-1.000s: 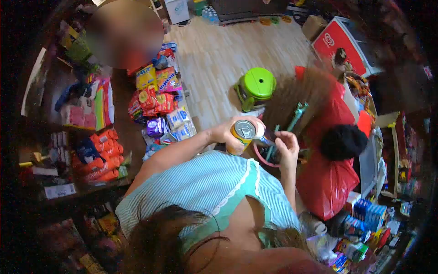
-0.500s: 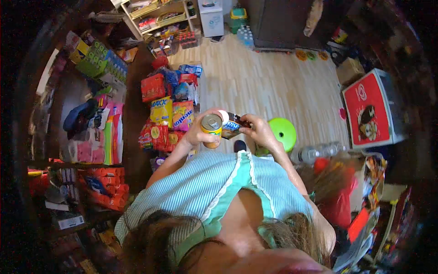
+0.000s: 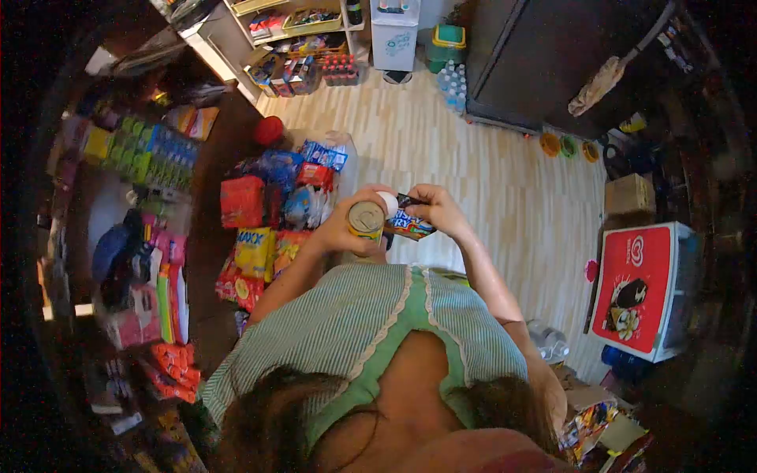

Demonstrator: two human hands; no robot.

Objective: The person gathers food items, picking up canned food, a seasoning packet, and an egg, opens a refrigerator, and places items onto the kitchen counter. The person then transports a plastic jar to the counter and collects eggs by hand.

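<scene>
My left hand (image 3: 337, 230) is wrapped round a yellow drink can (image 3: 367, 221), its metal top facing up at me. A white round thing (image 3: 387, 203) sits beside the can at the fingers of that hand; its kind is unclear. Pinched in the fingers of my right hand (image 3: 441, 211) is a small snack packet (image 3: 412, 225), dark at the top with blue, white and bright colours below. The packet is close to the white thing and the can, in front of my chest. I cannot tell whether they touch.
Bagged sweets, including a yellow pack (image 3: 254, 251), are piled at the left beside shelves of goods. A red-fronted freezer (image 3: 631, 292) stands right. Farther off are a white bin (image 3: 394, 43), bottled water (image 3: 452, 85) and a dark cabinet (image 3: 512, 63) on the wooden floor (image 3: 394, 118).
The view has shifted, and the bright green stool is no longer seen. The packet shows a more colourful face and hangs lower from my right hand. My left hand still holds the can.
</scene>
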